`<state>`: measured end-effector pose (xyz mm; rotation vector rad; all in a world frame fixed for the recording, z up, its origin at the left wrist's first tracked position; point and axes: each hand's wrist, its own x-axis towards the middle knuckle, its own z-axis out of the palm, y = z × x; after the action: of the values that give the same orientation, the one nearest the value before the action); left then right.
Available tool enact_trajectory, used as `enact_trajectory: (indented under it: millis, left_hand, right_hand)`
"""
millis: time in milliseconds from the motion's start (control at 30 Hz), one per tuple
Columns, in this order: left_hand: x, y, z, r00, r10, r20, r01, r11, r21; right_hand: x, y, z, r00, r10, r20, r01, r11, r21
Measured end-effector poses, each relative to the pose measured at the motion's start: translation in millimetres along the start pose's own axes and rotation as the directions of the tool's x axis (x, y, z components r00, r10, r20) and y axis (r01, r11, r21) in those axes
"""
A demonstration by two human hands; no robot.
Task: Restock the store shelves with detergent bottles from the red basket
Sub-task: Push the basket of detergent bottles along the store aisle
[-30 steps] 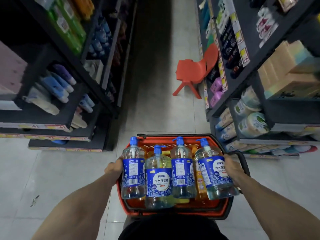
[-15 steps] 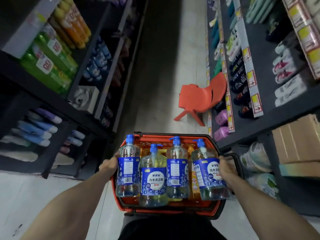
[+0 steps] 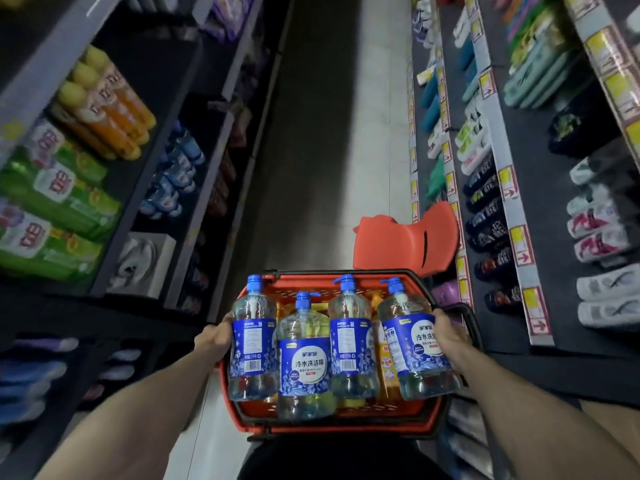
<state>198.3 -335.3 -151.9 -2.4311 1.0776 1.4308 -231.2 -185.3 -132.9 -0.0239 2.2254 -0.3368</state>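
Detergent bottles (image 3: 303, 358), lower centre: left hand (image 3: 214, 341) and right hand (image 3: 446, 336) seemingly clasp the outer two; I fear middle ones slipping.

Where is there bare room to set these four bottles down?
A dark shelf patch between the orange bottles and the blue bottles looks bare. The aisle floor left of the red chair is open. The slipper shelves on the right are packed; the red basket beneath the detergent bottles holds more.
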Motion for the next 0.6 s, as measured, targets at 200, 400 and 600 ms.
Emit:
enact_trajectory:
  millis: [200,400,600]
  left_hand:
    - [71,88,-28,0.997,0.049,0.067,-0.053,0.997,0.055]
    - [181,147,-48,0.981,0.044,0.191,-0.011,0.985,-0.172]
    - [153,281,-77,0.955,0.174,0.242,-0.116,0.965,-0.233]
  right_hand:
    - [47,-89,11,0.999,0.045,-0.025,-0.045,0.999,0.024]
    - [80,-184,23,0.998,0.066,-0.009,-0.066,0.998,0.005]
    - [91,-300,19,0.998,0.035,0.058,-0.035,0.999,0.002]
